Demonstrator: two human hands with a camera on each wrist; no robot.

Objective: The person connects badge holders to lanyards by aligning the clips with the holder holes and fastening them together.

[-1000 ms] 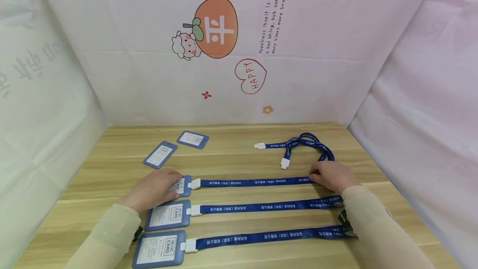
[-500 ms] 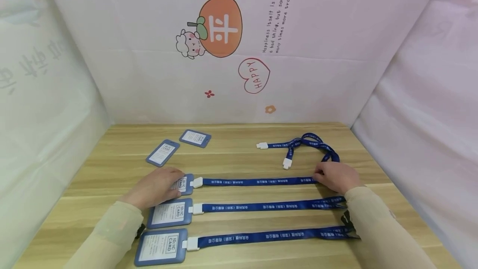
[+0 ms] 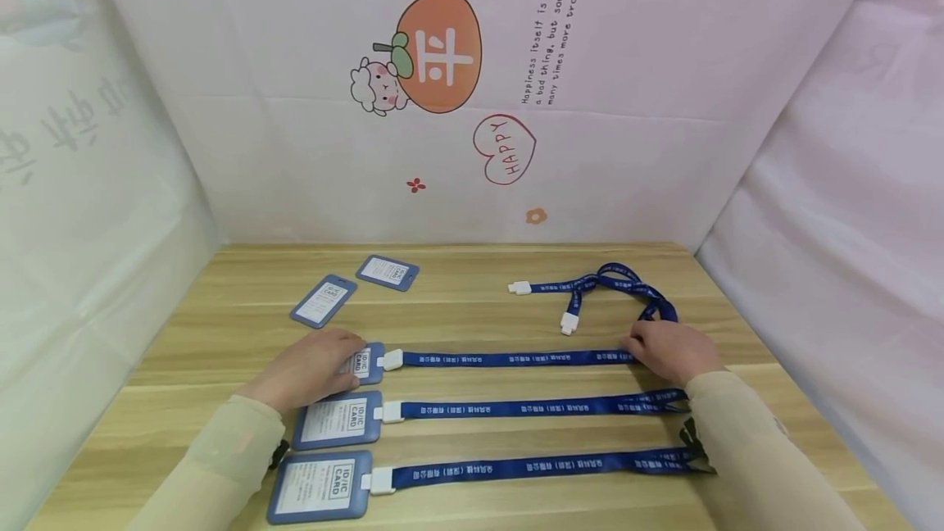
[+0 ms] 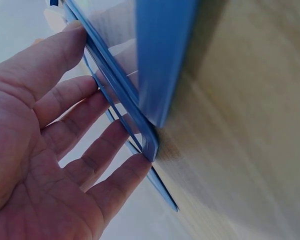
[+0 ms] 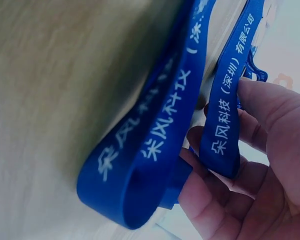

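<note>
In the head view, my left hand (image 3: 306,367) lies over a blue ID card holder (image 3: 361,364), thumb at its near edge and fingers at the far one. The left wrist view shows thumb and fingers of that hand (image 4: 60,130) gripping the holder (image 4: 121,82) by its edges. From its white clip (image 3: 394,360) a dark blue lanyard (image 3: 487,360) with white print runs straight right. At the strap's far end my right hand (image 3: 674,351) pinches it. Up close in the right wrist view, the held strap (image 5: 222,115) stands on edge between thumb and curled fingers.
Two more holders, the middle one (image 3: 338,420) and the nearest one (image 3: 319,488), lie below with straight lanyards attached. Two loose card holders (image 3: 324,301) (image 3: 387,272) sit at the back left. A tangled lanyard (image 3: 619,279) with two white clips lies at the back right. Cloth walls (image 3: 310,179) surround the table.
The head view has shifted a little, moving everything slightly right. My right hand has slid slightly right along the strap, and more of its print shows. The left hand stays on the card holder.
</note>
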